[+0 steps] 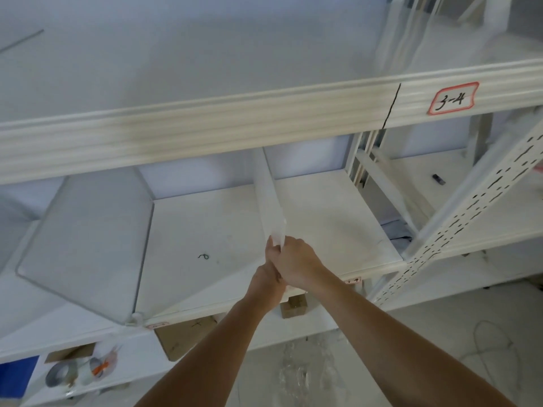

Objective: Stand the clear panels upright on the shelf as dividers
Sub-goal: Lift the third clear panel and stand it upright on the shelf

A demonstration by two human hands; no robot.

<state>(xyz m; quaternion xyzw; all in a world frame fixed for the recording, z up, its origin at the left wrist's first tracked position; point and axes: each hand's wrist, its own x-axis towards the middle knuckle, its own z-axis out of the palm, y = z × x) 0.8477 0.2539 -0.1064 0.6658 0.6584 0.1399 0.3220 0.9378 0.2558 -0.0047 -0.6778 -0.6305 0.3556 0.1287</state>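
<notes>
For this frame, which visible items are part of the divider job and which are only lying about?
Job items: clear panel gripped at its front edge by left hand and right hand; second clear panel to the left; shelf.

Lying about: tape rolls; cardboard box; label 3-4; small dark object.

Two clear panels stood on the shelf (323, 207): one gripped (269, 198), one left of the grip (88, 239); two hands.
</notes>
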